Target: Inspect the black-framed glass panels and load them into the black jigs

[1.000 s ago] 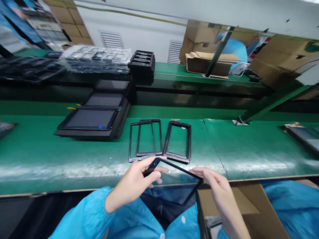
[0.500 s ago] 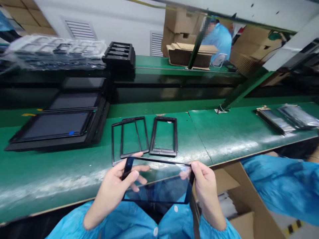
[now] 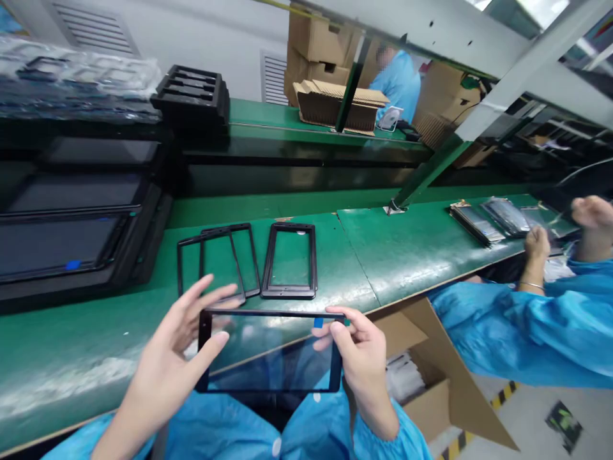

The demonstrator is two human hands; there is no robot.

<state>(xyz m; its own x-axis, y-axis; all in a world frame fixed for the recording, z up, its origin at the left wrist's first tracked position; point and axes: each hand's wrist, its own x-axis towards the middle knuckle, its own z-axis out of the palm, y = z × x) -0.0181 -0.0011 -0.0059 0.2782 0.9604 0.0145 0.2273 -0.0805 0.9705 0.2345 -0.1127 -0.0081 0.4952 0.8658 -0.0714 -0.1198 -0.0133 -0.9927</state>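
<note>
A clear glass touch panel (image 3: 272,358) with a black border is held level in front of my body, with a blue tab near its upper right corner. My right hand (image 3: 364,358) pinches its right end, thumb in front and fingers behind. At the other end, my left hand (image 3: 167,358) has its fingers spread apart behind the panel's edge, and its thumb overlaps the front. Whether the left thumb touches the glass is hard to see. Just beyond lie two overlapping thin black frames (image 3: 238,265) and a thicker black frame (image 3: 288,294) on the green bench (image 3: 345,255).
Trays of dark screens (image 3: 57,246) are piled at left. Behind them are plastic-wrapped parts (image 3: 86,89) and stacked black trays (image 3: 196,96). An open cardboard box (image 3: 460,377) stands below the bench. A co-worker's hands (image 3: 536,249) are at right, near wrapped panels (image 3: 505,214).
My left hand has loosened from the panel and its fingers have spread. The blue tab now shows at the right end. The view has turned right, bringing the co-worker's hands into sight.
</note>
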